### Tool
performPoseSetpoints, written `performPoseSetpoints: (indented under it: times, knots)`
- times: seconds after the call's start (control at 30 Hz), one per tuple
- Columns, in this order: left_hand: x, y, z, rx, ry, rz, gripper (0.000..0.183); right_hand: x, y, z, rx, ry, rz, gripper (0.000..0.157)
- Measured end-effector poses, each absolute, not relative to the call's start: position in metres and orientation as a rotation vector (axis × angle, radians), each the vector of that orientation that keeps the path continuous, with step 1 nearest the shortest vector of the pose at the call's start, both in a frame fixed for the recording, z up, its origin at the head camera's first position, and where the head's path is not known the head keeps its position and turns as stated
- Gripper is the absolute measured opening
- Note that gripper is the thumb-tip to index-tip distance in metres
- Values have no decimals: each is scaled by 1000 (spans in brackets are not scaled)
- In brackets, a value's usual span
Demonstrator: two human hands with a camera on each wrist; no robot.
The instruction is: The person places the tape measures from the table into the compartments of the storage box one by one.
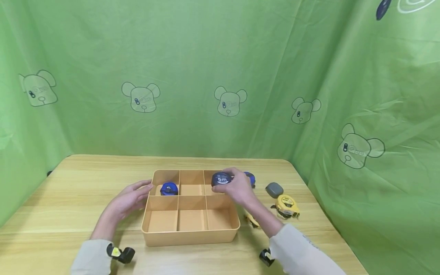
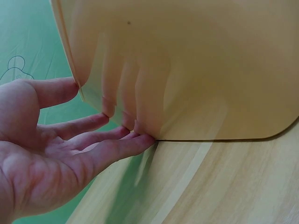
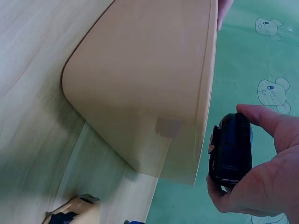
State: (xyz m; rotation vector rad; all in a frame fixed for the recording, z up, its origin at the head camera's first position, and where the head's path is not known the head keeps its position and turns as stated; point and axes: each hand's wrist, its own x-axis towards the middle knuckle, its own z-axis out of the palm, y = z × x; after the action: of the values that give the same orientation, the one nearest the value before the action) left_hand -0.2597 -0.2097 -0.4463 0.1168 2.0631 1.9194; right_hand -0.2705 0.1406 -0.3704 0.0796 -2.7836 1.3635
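An orange-tan divided box (image 1: pixel 189 238) stands on the table, with two rows of three compartments. My left hand (image 1: pixel 128 198) touches its left wall, fingers extended; the left wrist view shows the fingertips of this hand (image 2: pixel 70 144) against the side and the thumb at the rim. Over the back right compartment, my right hand (image 1: pixel 240 188) pinches a dark blue tape measure (image 1: pixel 220 178) marked "5m". From the right wrist, that tape measure (image 3: pixel 231 151) appears edge-on between thumb and fingers, beside the box rim. A blue tape measure (image 1: pixel 169 188) lies in the back left compartment.
Right of the box lie another blue tape measure (image 1: pixel 251 178), a grey rounded tape measure (image 1: pixel 274 190) and a yellow one (image 1: pixel 287 206). A second yellow tape measure (image 1: pixel 252 220) is partly hidden under my right forearm. A green curtain (image 1: pixel 185 130) surrounds the table.
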Motion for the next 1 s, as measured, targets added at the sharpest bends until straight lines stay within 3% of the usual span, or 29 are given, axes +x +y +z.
performPoseSetpoints:
  times: [1.0]
  knots:
    - [-260, -210, -446, 106, 2080, 1903, 72, -265, 103, -374, 232, -2768, 1426, 74]
